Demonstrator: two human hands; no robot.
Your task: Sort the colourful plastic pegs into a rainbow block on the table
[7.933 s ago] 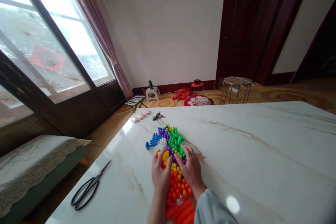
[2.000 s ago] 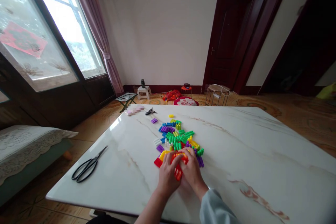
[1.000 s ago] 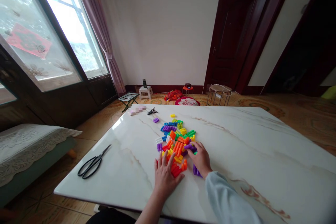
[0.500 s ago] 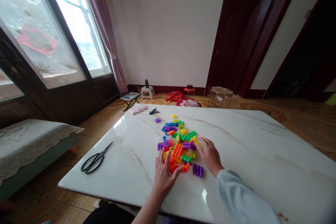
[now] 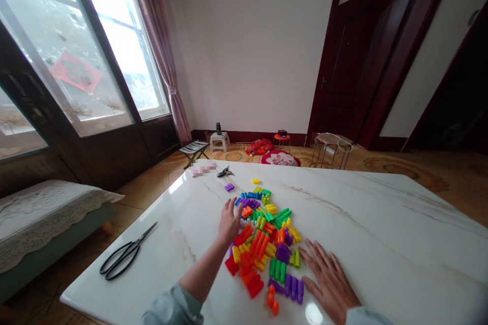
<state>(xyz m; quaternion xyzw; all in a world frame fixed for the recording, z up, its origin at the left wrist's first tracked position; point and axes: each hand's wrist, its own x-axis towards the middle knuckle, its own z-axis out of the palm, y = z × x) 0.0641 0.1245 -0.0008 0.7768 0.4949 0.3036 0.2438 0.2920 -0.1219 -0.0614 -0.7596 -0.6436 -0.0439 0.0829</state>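
A loose pile of bright plastic toy blocks (image 5: 261, 244), shaped like short rows of joined tubes, lies on the white marble-patterned table (image 5: 362, 203). My left hand (image 5: 229, 221) is at the pile's far left edge, fingers extended beside the purple and blue blocks (image 5: 247, 203); it holds nothing that I can see. Flat on the tabletop at the pile's right, my right hand (image 5: 327, 275) has its fingers spread, with the thumb near a purple block (image 5: 294, 288). An orange block (image 5: 272, 300) sits at the pile's near end.
Black-handled scissors (image 5: 127, 254) lie on the table's left side. Dark pliers (image 5: 225, 172) and a lone purple block (image 5: 229, 187) are farther back, near a blurred pinkish item (image 5: 204, 167). Beyond the table stand a folding stool (image 5: 195, 148), a white stool (image 5: 219, 140) and a wire-framed stool (image 5: 331, 150).
My left hand has moved away from me along the pile's left side. My right hand has come nearer and lies flat. The near blocks are more spread out, and the view has shifted.
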